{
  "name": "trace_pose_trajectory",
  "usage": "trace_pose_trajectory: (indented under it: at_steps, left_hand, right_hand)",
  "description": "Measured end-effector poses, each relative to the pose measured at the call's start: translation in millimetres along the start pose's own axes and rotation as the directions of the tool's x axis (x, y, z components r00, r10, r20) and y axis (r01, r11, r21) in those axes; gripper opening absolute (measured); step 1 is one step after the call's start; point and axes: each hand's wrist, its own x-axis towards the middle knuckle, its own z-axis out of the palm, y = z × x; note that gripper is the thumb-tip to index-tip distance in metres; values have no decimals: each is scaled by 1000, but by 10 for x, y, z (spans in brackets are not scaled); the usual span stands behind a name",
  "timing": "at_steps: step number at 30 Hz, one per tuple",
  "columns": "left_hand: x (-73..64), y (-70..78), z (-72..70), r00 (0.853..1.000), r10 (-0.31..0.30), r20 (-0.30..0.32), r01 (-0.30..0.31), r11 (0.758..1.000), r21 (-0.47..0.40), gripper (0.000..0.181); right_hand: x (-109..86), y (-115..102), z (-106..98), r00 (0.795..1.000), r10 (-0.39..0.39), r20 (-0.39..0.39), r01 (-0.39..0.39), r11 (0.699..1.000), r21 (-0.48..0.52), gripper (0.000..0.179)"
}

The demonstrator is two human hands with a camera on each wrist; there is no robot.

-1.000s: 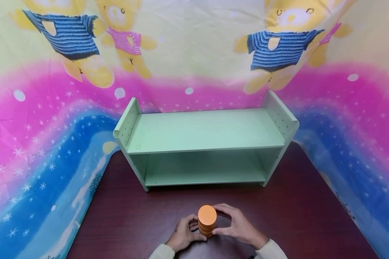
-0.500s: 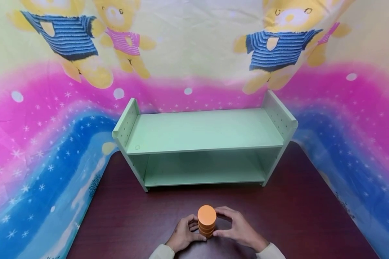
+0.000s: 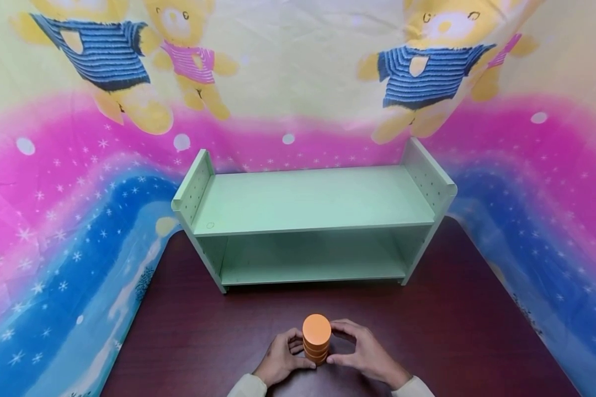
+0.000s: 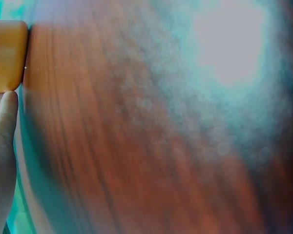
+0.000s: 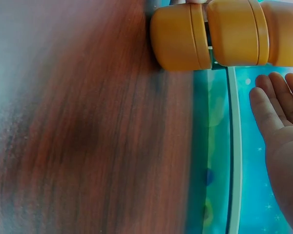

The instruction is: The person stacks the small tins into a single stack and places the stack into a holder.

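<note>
A stack of orange round jars (image 3: 317, 331) stands upright near the front of the table. Three rounded jars (image 5: 234, 36) with lid seams show in the right wrist view, slightly offset from one another. My left hand (image 3: 280, 358) holds the lowest part of the stack, thumb in front and fingers bent along the left side. In the left wrist view, its thumb (image 4: 7, 109) meets the edge of a jar (image 4: 9, 56). My right hand (image 3: 370, 353) is beside the stack, thumb and fingers spread wide. Its fingers (image 5: 266, 109) are extended and apart from the jars in the right wrist view.
A pale green two-tier shelf (image 3: 315, 201) with raised side panels stands farther back on the dark reddish-brown table (image 3: 189, 331). A printed cloth (image 3: 298, 77) with bears and snowflakes hangs behind and along both sides.
My right hand has loosened from the stack and drawn slightly right, its fingertips lower. The left hand and the jars have kept their place.
</note>
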Motion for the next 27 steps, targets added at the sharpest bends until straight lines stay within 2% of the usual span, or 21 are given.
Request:
trace_pose_trajectory:
  at_steps: [6, 15, 22, 27]
  left_hand:
    - [4, 0, 4, 1000, 16, 1, -16, 1000, 5, 45]
    - [8, 26, 11, 1000, -19, 7, 19, 1000, -14, 44]
    - [0, 24, -1, 1000, 3, 5, -4, 1000, 7, 45]
    - [0, 15, -6, 1000, 19, 6, -19, 1000, 23, 44]
  right_hand:
    - [-13, 33, 14, 1000, 22, 7, -22, 1000, 3, 54]
    - [-28, 48, 23, 995, 97, 22, -97, 995, 26, 57]
    - [-34, 71, 50, 995, 94, 18, -95, 995, 31, 56]
    - [-35, 74, 67, 992, 123, 30, -124, 991, 57, 57]
